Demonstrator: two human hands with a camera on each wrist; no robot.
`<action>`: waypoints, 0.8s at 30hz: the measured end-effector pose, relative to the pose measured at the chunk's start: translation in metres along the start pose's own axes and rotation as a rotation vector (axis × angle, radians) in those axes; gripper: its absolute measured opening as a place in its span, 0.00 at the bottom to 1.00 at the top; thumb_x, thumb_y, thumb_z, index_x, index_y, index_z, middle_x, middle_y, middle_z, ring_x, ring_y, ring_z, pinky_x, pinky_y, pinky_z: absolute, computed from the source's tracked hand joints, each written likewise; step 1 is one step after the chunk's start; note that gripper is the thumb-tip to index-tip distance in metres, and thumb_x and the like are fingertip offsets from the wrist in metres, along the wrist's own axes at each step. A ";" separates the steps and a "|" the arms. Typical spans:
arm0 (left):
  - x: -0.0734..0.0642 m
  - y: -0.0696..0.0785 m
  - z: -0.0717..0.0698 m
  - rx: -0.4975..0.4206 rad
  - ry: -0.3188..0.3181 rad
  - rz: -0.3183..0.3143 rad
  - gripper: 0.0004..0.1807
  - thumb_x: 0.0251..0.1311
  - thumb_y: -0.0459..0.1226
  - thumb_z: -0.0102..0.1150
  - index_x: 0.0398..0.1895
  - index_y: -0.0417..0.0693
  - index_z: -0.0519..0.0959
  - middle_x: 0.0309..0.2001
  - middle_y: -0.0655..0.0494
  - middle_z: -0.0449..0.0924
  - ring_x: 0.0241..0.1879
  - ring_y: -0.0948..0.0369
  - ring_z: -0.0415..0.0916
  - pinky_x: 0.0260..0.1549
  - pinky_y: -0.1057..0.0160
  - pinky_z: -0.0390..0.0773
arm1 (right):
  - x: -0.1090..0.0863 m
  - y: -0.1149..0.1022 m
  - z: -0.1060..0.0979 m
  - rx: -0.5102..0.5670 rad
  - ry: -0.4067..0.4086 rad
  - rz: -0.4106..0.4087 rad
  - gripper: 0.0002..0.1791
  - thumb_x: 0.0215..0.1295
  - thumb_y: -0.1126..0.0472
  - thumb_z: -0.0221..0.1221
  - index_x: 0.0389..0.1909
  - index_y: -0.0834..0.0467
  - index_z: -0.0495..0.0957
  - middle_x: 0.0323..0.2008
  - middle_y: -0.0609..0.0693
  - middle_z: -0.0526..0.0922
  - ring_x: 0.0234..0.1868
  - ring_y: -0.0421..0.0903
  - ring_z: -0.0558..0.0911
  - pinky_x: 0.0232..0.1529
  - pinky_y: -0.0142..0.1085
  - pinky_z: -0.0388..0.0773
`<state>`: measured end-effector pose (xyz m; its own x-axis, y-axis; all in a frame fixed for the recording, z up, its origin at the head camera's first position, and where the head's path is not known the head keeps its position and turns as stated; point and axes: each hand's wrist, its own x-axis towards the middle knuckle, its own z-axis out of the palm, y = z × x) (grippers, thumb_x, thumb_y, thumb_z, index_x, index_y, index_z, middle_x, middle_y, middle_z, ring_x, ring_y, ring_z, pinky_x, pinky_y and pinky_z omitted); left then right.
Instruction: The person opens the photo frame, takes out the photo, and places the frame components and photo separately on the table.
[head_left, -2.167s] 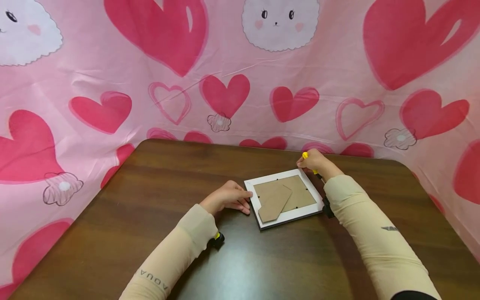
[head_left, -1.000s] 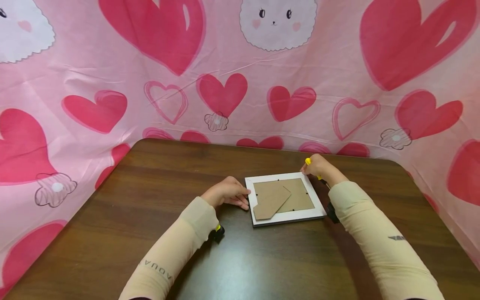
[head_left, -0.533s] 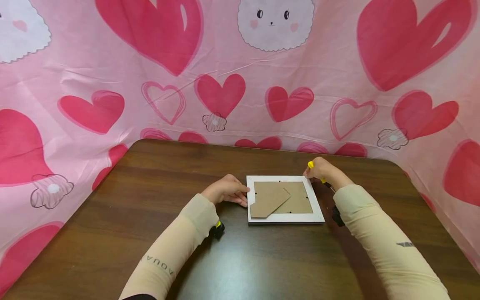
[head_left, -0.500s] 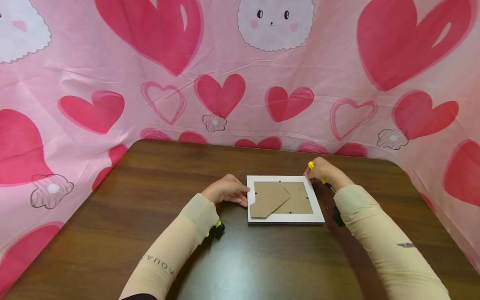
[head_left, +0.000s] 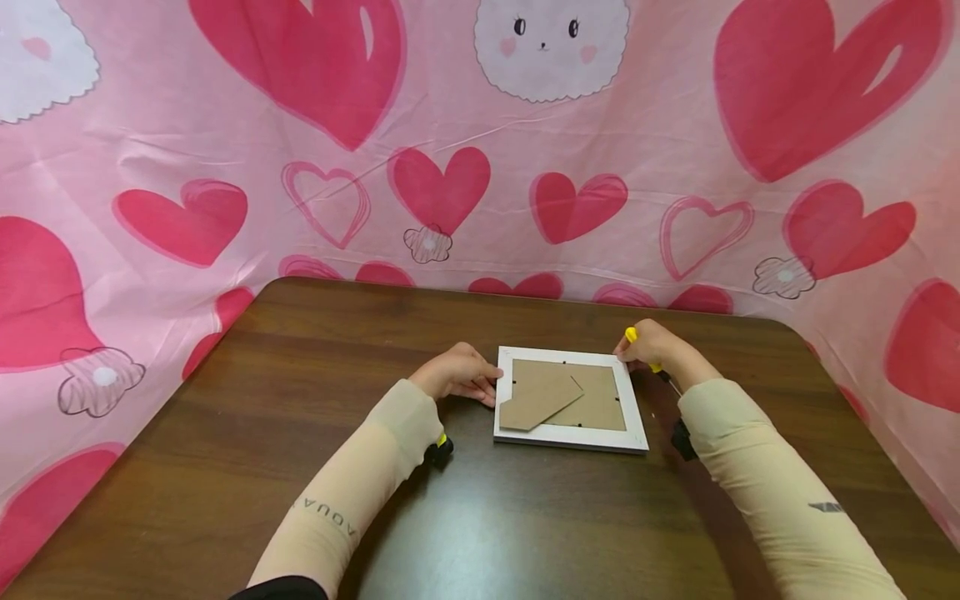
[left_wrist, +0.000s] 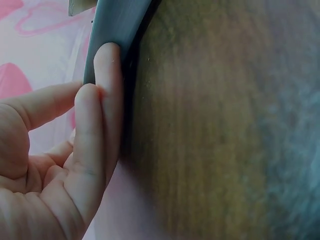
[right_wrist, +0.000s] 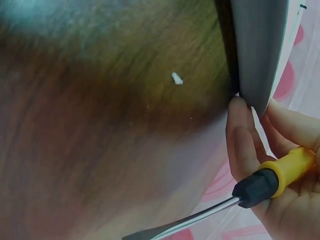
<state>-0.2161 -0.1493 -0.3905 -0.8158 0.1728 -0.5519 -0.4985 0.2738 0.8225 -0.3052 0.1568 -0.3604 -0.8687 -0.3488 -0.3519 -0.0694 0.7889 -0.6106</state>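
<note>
A white picture frame (head_left: 636, 425) lies back side up, its brown backing board (head_left: 600, 404) and folded easel stand (head_left: 536, 407) showing in the head view. My left hand (head_left: 459, 372) pinches its left edge, thumb on top and fingertips against the grey side, as the left wrist view shows. At the far right corner my right hand (head_left: 651, 343) grips the frame between thumb and fingers. That same hand keeps a screwdriver (right_wrist: 292, 167) with a yellow and black handle tucked in the palm; its metal shaft (right_wrist: 200, 216) points back toward the wrist. Small black tabs (head_left: 579, 425) sit around the backing.
The frame is over a dark brown wooden table (head_left: 525, 525). A tiny white bit (right_wrist: 177, 78) lies on the wood near the frame's right side. Behind the table hangs a pink cloth (head_left: 645, 125) with hearts.
The frame has turned clockwise in the head view, its right side coming nearer to me. The right hand has moved toward me and rightward with it; the left hand has shifted slightly away.
</note>
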 end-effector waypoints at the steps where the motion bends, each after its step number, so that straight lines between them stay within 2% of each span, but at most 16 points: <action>1: -0.001 0.000 0.000 0.003 0.002 0.004 0.10 0.69 0.35 0.57 0.30 0.38 0.78 0.17 0.51 0.79 0.16 0.64 0.81 0.17 0.75 0.76 | 0.000 0.001 0.000 0.008 0.000 0.003 0.11 0.65 0.71 0.60 0.43 0.77 0.79 0.32 0.60 0.83 0.27 0.44 0.82 0.37 0.35 0.84; 8: -0.008 0.001 0.000 0.012 0.022 0.063 0.08 0.70 0.34 0.55 0.36 0.35 0.75 0.19 0.51 0.79 0.17 0.64 0.80 0.22 0.71 0.80 | -0.007 0.001 -0.004 0.090 0.001 -0.006 0.15 0.66 0.71 0.58 0.49 0.78 0.76 0.35 0.60 0.82 0.28 0.43 0.83 0.37 0.35 0.84; 11: -0.012 0.001 -0.003 0.018 0.040 0.097 0.10 0.70 0.36 0.54 0.40 0.35 0.75 0.21 0.51 0.79 0.19 0.64 0.81 0.25 0.70 0.81 | -0.013 -0.002 -0.009 0.145 0.070 -0.007 0.18 0.69 0.69 0.57 0.54 0.78 0.74 0.38 0.62 0.84 0.27 0.42 0.84 0.37 0.35 0.84; 14: -0.016 0.000 -0.006 0.017 0.054 0.114 0.10 0.71 0.37 0.54 0.42 0.36 0.74 0.23 0.51 0.81 0.21 0.64 0.82 0.27 0.69 0.80 | -0.020 -0.008 -0.014 0.243 0.172 -0.022 0.19 0.72 0.67 0.55 0.57 0.76 0.72 0.36 0.57 0.86 0.26 0.39 0.85 0.37 0.33 0.84; 16: -0.019 0.000 -0.007 0.006 0.064 0.116 0.11 0.71 0.38 0.55 0.43 0.36 0.73 0.24 0.52 0.81 0.22 0.63 0.82 0.28 0.70 0.80 | -0.025 -0.013 -0.017 0.348 0.243 -0.050 0.19 0.73 0.65 0.54 0.58 0.75 0.72 0.31 0.49 0.86 0.24 0.37 0.85 0.36 0.31 0.84; 19: -0.021 -0.003 -0.008 -0.020 0.087 0.122 0.11 0.70 0.38 0.55 0.43 0.36 0.73 0.24 0.51 0.81 0.22 0.63 0.83 0.28 0.70 0.81 | -0.034 -0.026 -0.020 0.566 0.326 -0.123 0.13 0.73 0.63 0.55 0.51 0.67 0.77 0.24 0.41 0.84 0.19 0.35 0.81 0.31 0.26 0.82; 22: -0.022 -0.005 -0.006 -0.052 0.110 0.134 0.10 0.70 0.36 0.56 0.42 0.36 0.73 0.24 0.50 0.80 0.21 0.63 0.82 0.29 0.69 0.82 | -0.041 -0.043 -0.020 0.834 0.370 -0.218 0.06 0.71 0.62 0.58 0.41 0.59 0.82 0.21 0.41 0.82 0.17 0.37 0.75 0.25 0.23 0.77; 24: -0.023 -0.007 -0.003 -0.071 0.115 0.139 0.09 0.70 0.35 0.56 0.40 0.36 0.72 0.25 0.48 0.79 0.21 0.62 0.81 0.30 0.67 0.84 | -0.044 -0.055 -0.018 1.034 0.369 -0.284 0.06 0.70 0.61 0.59 0.35 0.57 0.84 0.20 0.45 0.80 0.17 0.38 0.73 0.22 0.23 0.74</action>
<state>-0.1953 -0.1579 -0.3830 -0.9045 0.0936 -0.4160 -0.3946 0.1863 0.8998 -0.2720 0.1384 -0.2984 -0.9895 -0.1434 0.0192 0.0028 -0.1513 -0.9885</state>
